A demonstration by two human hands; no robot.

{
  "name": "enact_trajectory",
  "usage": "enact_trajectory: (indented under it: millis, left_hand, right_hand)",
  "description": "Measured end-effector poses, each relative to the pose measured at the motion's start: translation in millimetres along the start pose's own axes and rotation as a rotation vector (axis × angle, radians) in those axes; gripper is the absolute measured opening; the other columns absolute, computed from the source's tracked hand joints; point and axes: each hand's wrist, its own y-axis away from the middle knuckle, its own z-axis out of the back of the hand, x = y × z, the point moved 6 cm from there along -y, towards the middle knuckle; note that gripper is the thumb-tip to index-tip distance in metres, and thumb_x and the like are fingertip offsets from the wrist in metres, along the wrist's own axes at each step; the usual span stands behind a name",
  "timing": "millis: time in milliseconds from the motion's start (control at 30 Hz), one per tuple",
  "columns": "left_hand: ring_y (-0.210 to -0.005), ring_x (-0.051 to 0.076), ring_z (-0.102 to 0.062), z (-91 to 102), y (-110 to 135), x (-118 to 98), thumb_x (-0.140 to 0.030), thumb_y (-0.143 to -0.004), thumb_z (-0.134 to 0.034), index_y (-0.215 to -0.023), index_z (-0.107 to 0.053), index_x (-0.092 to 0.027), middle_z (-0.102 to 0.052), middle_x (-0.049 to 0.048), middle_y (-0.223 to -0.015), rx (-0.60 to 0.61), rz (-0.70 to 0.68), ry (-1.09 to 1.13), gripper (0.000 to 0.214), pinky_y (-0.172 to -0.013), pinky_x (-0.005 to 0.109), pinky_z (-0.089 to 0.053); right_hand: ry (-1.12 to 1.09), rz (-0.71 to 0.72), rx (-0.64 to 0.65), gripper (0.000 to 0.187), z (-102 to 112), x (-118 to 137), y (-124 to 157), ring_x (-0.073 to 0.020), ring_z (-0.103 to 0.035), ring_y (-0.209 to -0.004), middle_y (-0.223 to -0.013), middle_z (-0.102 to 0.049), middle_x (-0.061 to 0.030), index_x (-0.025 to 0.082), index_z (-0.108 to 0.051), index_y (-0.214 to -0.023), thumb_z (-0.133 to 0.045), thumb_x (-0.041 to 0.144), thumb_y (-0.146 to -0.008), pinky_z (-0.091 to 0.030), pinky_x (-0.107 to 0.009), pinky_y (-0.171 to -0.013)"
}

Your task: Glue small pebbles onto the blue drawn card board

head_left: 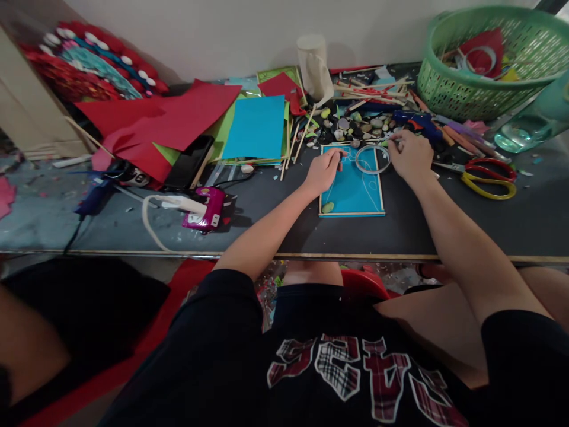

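Craft clutter is crowding the far side of a dark table.
At 10 o'clock, red sheets are overlapping beside a black phone — a purple power adapter is lying at 9, holding a white plug. A pale cylinder is standing near 12; a green basket is sitting at 2 — a clear bottle is lying just beside it.

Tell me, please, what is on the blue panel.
On the blue panel, white lines and a green stone near its lower left corner show; anything beneath the left hand is hidden.
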Motion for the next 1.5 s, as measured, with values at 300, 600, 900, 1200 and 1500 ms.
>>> enact_trajectory:
  millis: [300,600,900,1200,1500]
  left_hand:
    - [-0.052,0.011,-0.047,1.1,-2,4,-0.096,-0.090,-0.026,-0.119,-0.073,-0.021,-0.066,0.0057,-0.079,-0.035,0.010,0.022,0.094,-0.052,0.029,-0.038]
    - [-0.052,0.009,-0.049,-0.2,-3,8,-0.096,-0.089,-0.030,-0.115,-0.070,-0.022,-0.065,0.0042,-0.080,-0.031,0.014,0.102,0.088,-0.051,0.027,-0.040]
    - [-0.054,0.010,-0.051,-0.9,-7,14,-0.094,-0.092,-0.025,-0.121,-0.068,-0.022,-0.065,0.0045,-0.081,-0.059,-0.015,0.057,0.088,-0.053,0.027,-0.040]
    - [-0.067,0.015,-0.062,1.9,-8,7,-0.094,-0.092,-0.032,-0.137,-0.061,-0.025,-0.072,0.0107,-0.102,-0.018,0.009,0.174,0.087,-0.064,0.032,-0.053]
    - [-0.077,0.017,-0.068,-0.2,-9,4,-0.089,-0.096,-0.041,-0.132,-0.065,-0.024,-0.074,0.0071,-0.099,0.015,-0.081,0.188,0.078,-0.070,0.030,-0.054]
  right_hand:
    - [0.093,-0.045,0.043,0.042,1,6,2,-0.0449,-0.071,-0.122,-0.124,-0.078,-0.0230,0.015,-0.078,-0.129,-0.051,0.032,-0.102,-0.055,-0.061,-0.100]
    - [0.045,-0.077,-0.002,0.035,4,-1,1,-0.0436,-0.071,-0.114,-0.114,-0.079,-0.0213,0.018,-0.079,-0.117,-0.074,0.043,-0.093,-0.056,-0.061,-0.097]
    - [0.072,-0.126,0.012,0.034,6,1,3,-0.0419,-0.073,-0.114,-0.111,-0.078,-0.0186,0.018,-0.077,-0.112,-0.078,0.047,-0.094,-0.055,-0.059,-0.099]
    - [-0.042,-0.097,-0.054,0.029,10,-5,3,-0.0370,-0.073,-0.111,-0.105,-0.079,-0.0156,0.020,-0.071,-0.113,-0.067,0.044,-0.097,-0.055,-0.054,-0.100]
    - [-0.316,0.506,0.050,0.065,3,66,43,-0.0377,-0.066,-0.128,-0.148,-0.067,-0.0156,0.026,-0.053,-0.152,-0.063,0.053,-0.093,-0.050,-0.057,-0.114]
